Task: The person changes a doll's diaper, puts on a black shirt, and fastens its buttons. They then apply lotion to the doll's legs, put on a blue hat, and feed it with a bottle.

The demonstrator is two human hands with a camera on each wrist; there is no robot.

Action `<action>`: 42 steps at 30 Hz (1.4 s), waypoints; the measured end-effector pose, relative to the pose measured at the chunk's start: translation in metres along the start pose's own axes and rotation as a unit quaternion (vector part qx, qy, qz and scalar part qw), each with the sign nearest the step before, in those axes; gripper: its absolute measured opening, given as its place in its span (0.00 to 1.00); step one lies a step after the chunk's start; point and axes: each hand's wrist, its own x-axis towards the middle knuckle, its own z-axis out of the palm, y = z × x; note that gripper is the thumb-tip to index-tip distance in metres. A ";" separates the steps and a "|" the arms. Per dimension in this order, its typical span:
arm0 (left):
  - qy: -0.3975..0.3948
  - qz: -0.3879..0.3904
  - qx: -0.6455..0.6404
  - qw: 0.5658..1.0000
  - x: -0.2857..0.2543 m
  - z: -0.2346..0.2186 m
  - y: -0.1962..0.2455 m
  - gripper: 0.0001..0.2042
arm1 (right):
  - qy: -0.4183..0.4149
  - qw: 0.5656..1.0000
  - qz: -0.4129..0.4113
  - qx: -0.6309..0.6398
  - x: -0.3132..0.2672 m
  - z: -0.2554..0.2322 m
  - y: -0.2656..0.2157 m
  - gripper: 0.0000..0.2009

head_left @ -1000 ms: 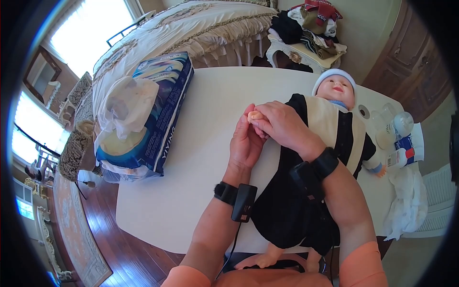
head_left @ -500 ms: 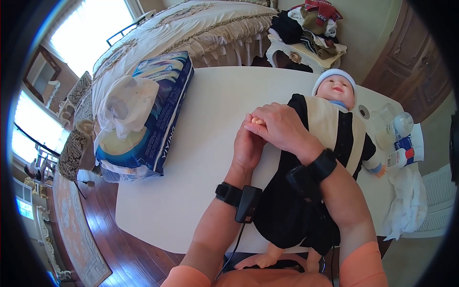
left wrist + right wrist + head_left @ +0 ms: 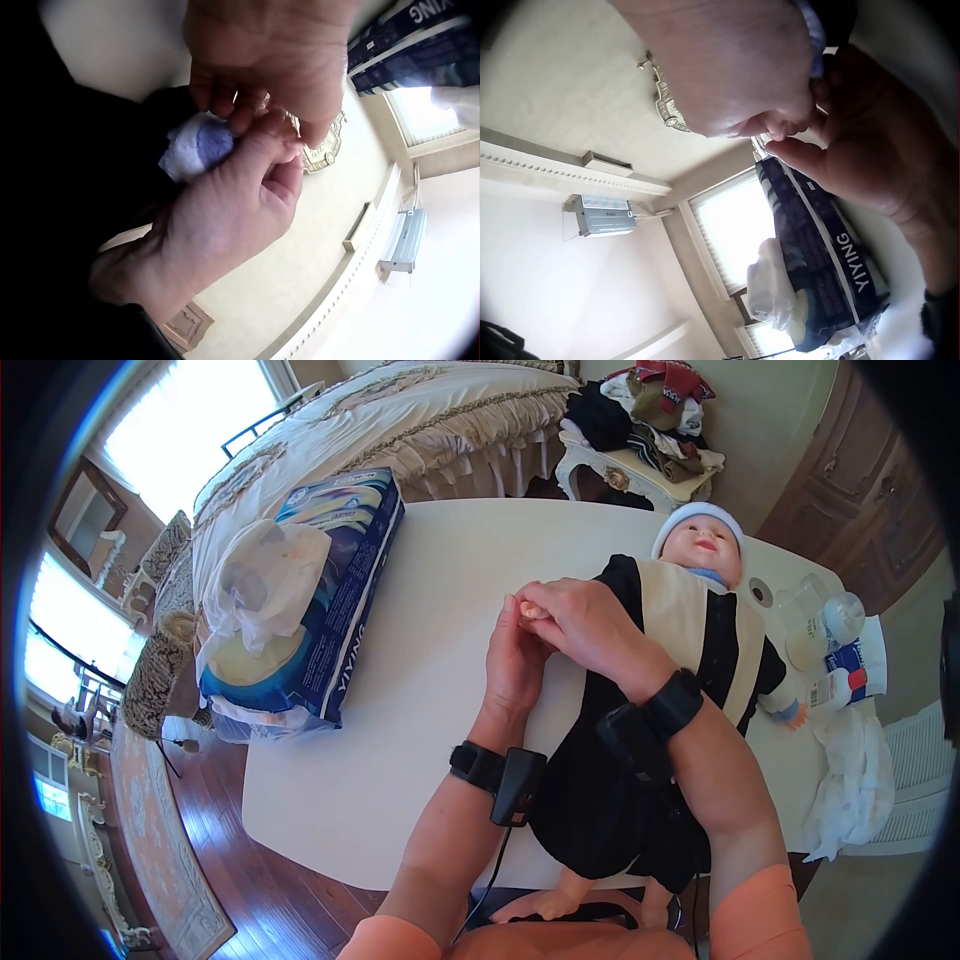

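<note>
A baby doll (image 3: 702, 548) lies face up on the white table, in a black and cream outfit and a pale cap. My right hand (image 3: 588, 625) pinches the doll's small hand (image 3: 530, 611) between thumb and fingers. From the left, my left hand (image 3: 514, 665) cups the same doll hand, its thumb at the tiny fingers. In the left wrist view a white and blue cuff (image 3: 214, 146) shows at the doll's wrist, with my left fingertips curled close by it. Most of the doll's hand is hidden by my fingers.
A blue diaper pack (image 3: 365, 585) with a crumpled white diaper (image 3: 270, 580) on it stands at the left. Bottles (image 3: 843, 618) and white cloth (image 3: 850, 780) lie along the right edge. Behind the table are a bed (image 3: 440, 410) and a clothes pile (image 3: 660, 420).
My left hand has shifted slightly right and closed in around the doll's hand. The right thumb and fingers have moved a little over the tiny fingers. The doll's body stays put.
</note>
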 end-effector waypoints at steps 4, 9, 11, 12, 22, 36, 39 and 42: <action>-0.012 0.014 0.033 0.999 0.000 0.001 -0.001 0.20 | 0.023 1.000 0.006 0.016 -0.001 -0.004 -0.001 0.09; -0.018 0.023 0.036 0.999 -0.002 0.004 0.002 0.21 | 0.030 0.999 0.007 0.014 0.000 -0.005 -0.004 0.09; -0.020 0.025 0.035 0.999 -0.002 0.005 0.002 0.21 | 0.028 0.999 0.004 0.017 0.000 -0.006 -0.004 0.08; -0.022 0.026 0.035 0.999 -0.002 0.005 0.003 0.22 | 0.027 0.999 0.001 0.019 0.000 -0.006 -0.004 0.08; -0.015 0.040 0.042 0.998 -0.002 0.003 0.003 0.23 | 0.013 1.000 0.004 0.026 0.001 -0.001 -0.002 0.08; 0.044 0.033 0.022 0.998 0.002 -0.001 -0.003 0.20 | 0.021 1.000 -0.008 0.007 0.000 0.002 0.001 0.11; 0.042 0.025 0.023 0.999 0.005 -0.007 -0.006 0.20 | 0.014 1.000 0.003 0.001 -0.001 -0.001 0.000 0.11; 0.041 0.023 0.017 0.999 0.005 -0.008 -0.007 0.19 | -0.005 1.000 0.020 -0.016 0.000 -0.006 -0.005 0.11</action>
